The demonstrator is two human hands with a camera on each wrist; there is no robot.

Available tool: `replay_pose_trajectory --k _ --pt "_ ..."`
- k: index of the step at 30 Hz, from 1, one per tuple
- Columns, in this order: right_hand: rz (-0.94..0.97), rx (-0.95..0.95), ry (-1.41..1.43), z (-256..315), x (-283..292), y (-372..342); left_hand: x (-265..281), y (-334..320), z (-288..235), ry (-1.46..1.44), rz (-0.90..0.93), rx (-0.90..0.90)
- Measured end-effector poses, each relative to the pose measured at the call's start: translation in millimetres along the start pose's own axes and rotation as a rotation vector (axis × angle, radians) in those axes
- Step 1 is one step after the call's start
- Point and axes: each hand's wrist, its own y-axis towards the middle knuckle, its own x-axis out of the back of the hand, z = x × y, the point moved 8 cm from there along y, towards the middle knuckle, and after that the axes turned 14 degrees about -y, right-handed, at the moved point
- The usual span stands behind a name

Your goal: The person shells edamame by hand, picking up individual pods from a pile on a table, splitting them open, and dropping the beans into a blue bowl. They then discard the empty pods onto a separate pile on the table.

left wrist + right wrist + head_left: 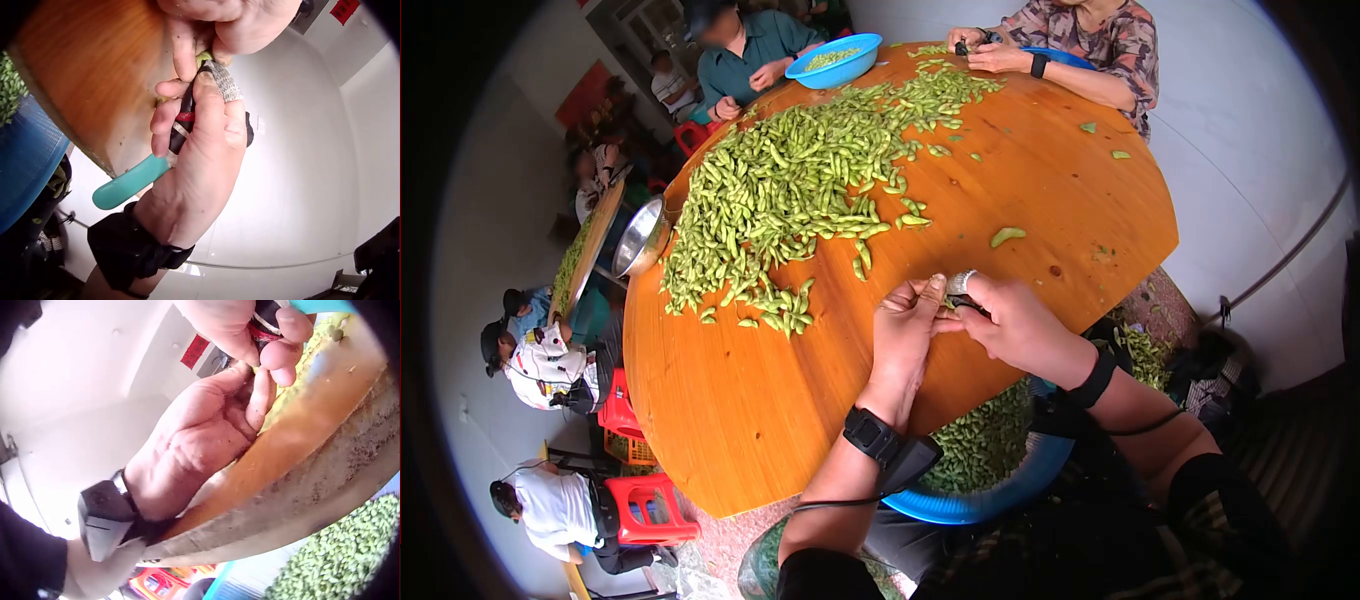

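Observation:
Both hands meet over the near edge of a wooden table point(1090, 250). My left hand point(905, 335) pinches a small green bean pod point(204, 57) between thumb and fingers; most of the pod is hidden by the fingers. In my right hand point(1028, 328) is a tool with a teal handle point(132, 181) and a dark, banded middle; its tip, right at the pod, is covered by the hands. A patterned wrap point(224, 81) covers one finger of the right hand. Below the hands stands a blue basin point(955, 512) with many shelled green beans point(975, 450).
A large heap of green pods point(785, 190) spreads across the table's far left, and one loose pod point(1007, 236) lies beyond my hands. Two people sit across the table, one beside a blue bowl point(855, 72). A metal bowl point(640, 240) and red stools point(640, 500) are at left.

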Motion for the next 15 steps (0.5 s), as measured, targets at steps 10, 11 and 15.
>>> replay_pose_trajectory --k 10,11,15 --pt "-0.091 0.05 -0.057 -7.5 -2.1 -0.9 -6.6 0.2 -0.9 0.15 0.068 -0.042" --pt "-0.094 0.048 -0.058 -11.5 -2.1 -0.2 -7.9 -0.3 -0.2 0.151 0.071 -0.04" --pt "0.12 -0.135 0.292 -26.5 -1.6 3.2 -14.9 -5.9 -7.1 0.286 0.078 -0.111"
